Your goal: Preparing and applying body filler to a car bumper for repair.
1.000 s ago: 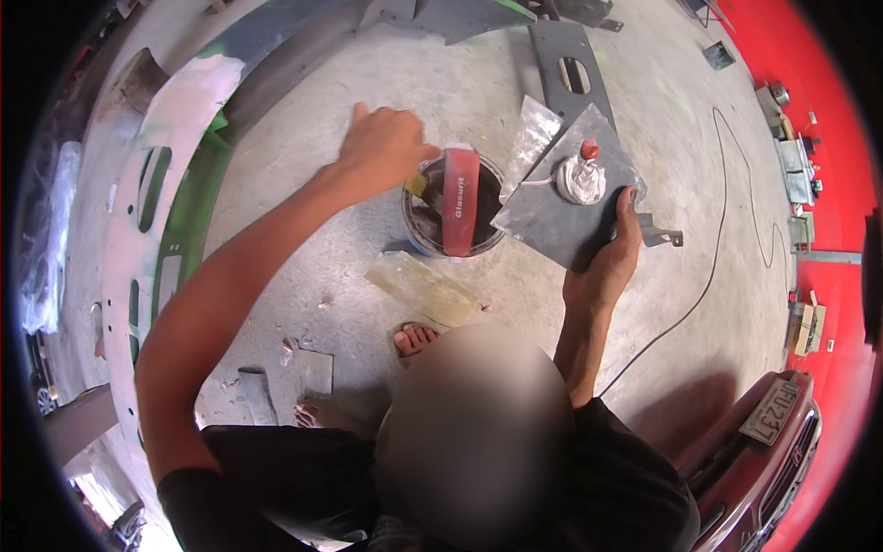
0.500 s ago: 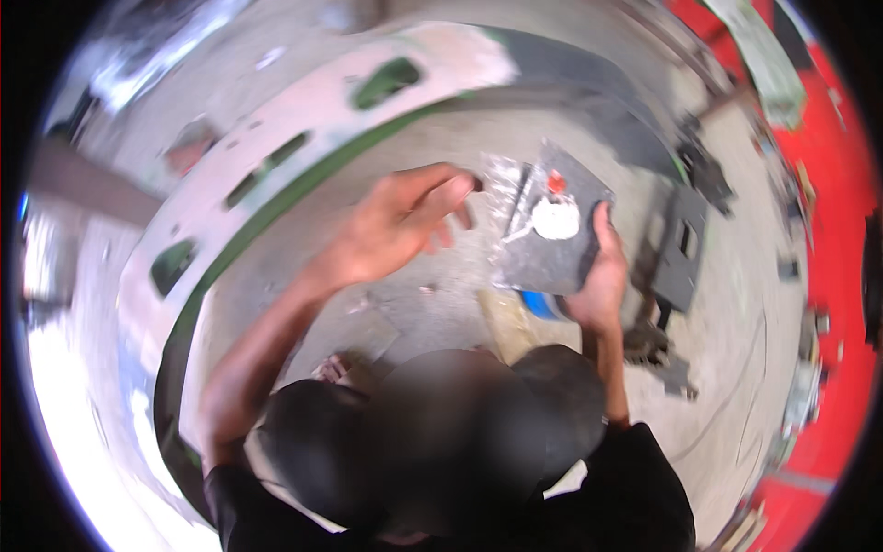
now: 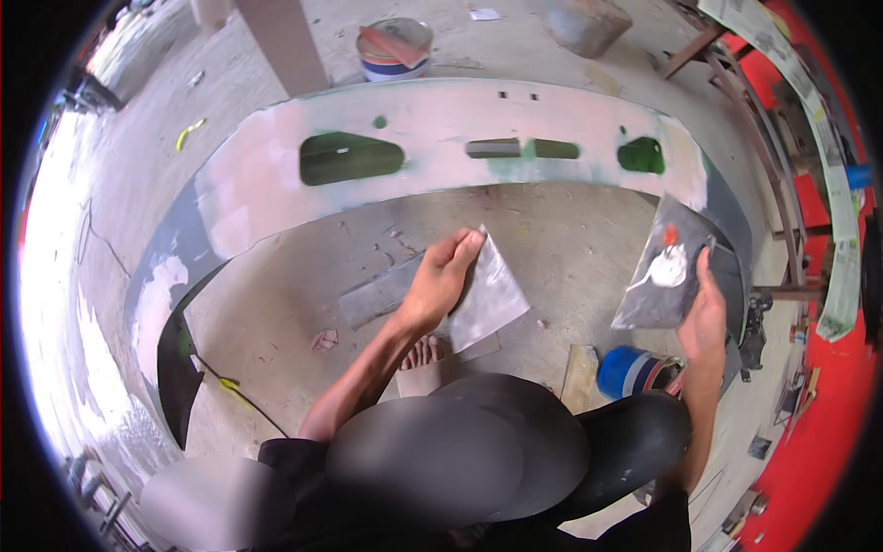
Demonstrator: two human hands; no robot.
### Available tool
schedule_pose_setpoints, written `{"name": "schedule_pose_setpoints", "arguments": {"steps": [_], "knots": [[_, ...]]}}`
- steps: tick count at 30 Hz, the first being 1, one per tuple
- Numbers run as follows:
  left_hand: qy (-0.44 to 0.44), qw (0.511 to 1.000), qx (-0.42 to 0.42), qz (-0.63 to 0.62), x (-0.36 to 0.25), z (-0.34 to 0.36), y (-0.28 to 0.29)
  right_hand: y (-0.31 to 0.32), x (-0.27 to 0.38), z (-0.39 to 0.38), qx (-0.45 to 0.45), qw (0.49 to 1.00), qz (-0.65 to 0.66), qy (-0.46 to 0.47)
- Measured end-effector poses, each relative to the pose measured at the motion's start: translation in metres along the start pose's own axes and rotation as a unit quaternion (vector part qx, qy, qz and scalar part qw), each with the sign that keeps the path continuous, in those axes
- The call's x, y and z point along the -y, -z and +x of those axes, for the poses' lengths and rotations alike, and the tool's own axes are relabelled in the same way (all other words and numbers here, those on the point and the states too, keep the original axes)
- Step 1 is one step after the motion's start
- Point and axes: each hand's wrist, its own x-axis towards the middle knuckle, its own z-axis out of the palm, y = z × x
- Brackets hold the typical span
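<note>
My left hand (image 3: 441,281) pinches a flat, shiny grey square sheet (image 3: 492,299) near the middle. At right, my right hand (image 3: 701,308) grips a dark flat board (image 3: 644,304) bearing a white blob of paste (image 3: 670,267) and a small red dab (image 3: 670,234). In front of both hands arches a long bumper (image 3: 432,120) with pale pink patches over green and grey, pierced by several openings. My bare foot (image 3: 421,359) shows beneath my left forearm.
A blue can (image 3: 625,368) is beside my right forearm. A can (image 3: 394,69) with a red block on top and a post (image 3: 280,41) stand beyond the bumper. A wooden rack (image 3: 791,235) holds a long pale-covered part (image 3: 832,304) at right. A cable (image 3: 253,403) lies lower left.
The view has turned toward the bumper. The grey sheet, earlier against the board, is now apart from it in my left hand, which was empty. The board has moved rightward in my right hand.
</note>
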Motion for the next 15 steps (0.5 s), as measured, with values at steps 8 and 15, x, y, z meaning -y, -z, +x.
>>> {"name": "schedule_pose_setpoints", "arguments": {"steps": [8,15], "knots": [[0.041,0.992,0.120,-0.015,0.041,-0.080,0.034,-0.055,0.056,0.012,-0.091,0.995,-0.046,0.001],[0.094,0.981,-0.015,-0.168,0.040,-0.137,0.061,-0.112,0.084,0.056,-0.021,0.994,-0.107,-0.012]]}}
